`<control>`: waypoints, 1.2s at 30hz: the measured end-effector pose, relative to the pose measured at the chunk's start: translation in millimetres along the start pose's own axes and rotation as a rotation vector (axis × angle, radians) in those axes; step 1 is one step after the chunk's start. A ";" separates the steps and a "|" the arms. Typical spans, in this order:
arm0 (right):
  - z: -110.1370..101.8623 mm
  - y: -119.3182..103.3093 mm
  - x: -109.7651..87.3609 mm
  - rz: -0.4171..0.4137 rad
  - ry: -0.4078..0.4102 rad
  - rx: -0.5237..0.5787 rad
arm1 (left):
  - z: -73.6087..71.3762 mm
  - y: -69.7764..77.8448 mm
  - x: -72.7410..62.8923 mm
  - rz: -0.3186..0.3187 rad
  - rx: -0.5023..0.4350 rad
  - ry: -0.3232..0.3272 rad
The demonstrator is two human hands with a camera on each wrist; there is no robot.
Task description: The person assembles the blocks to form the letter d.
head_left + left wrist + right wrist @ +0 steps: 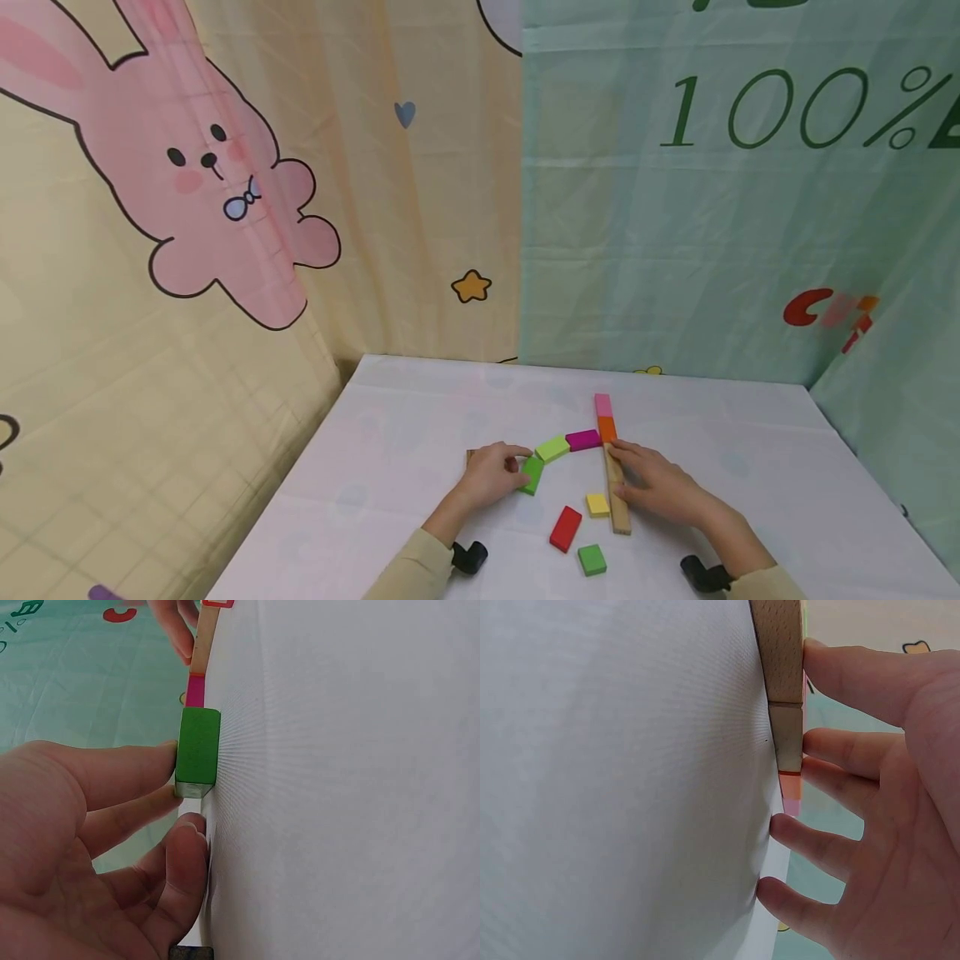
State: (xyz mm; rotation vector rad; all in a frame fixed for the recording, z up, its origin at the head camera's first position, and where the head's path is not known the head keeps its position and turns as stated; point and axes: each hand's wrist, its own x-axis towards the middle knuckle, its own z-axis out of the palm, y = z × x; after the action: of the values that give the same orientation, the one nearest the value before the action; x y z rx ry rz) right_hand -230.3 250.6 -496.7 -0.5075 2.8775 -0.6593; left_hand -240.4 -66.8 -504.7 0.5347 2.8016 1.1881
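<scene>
My left hand [491,475] pinches a green block [532,475] lying on the white table, thumb and index finger at its edge. A lime green block [552,450] and a magenta block [582,440] continue from it in a bent row. That row meets a straight line made of a pink block [603,405], an orange block [607,429] and plain wooden blocks [784,664]. Straight fingers of my right hand [663,485] touch the wooden blocks along their right side, thumb nearer me. The left wrist view shows the green block [199,746] against the fingertips.
A yellow block [597,505] lies just left of the wooden line. Nearer me are a red block [566,529] and a small green block [592,560]. Part of a wooden block [470,456] shows behind my left hand. Printed curtains [420,208] surround the table [360,517].
</scene>
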 end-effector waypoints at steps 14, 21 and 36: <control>-2.5 -1.9 -1.6 -0.045 0.005 0.016 | -2.1 -4.2 0.9 -0.010 -0.001 -0.003; -3.7 -2.4 -3.5 -0.061 0.002 0.016 | -7.1 -4.9 0.1 -0.019 -0.033 -0.041; -4.0 -2.4 -5.8 -0.046 0.003 0.019 | -39.1 -0.5 -2.2 0.013 -0.058 -0.040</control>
State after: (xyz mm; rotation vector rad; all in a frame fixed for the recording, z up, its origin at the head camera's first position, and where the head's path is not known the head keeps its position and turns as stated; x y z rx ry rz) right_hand -225.1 252.2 -491.7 -0.5727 2.8672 -0.6940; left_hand -245.6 -94.8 -477.8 0.5665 2.7251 1.2425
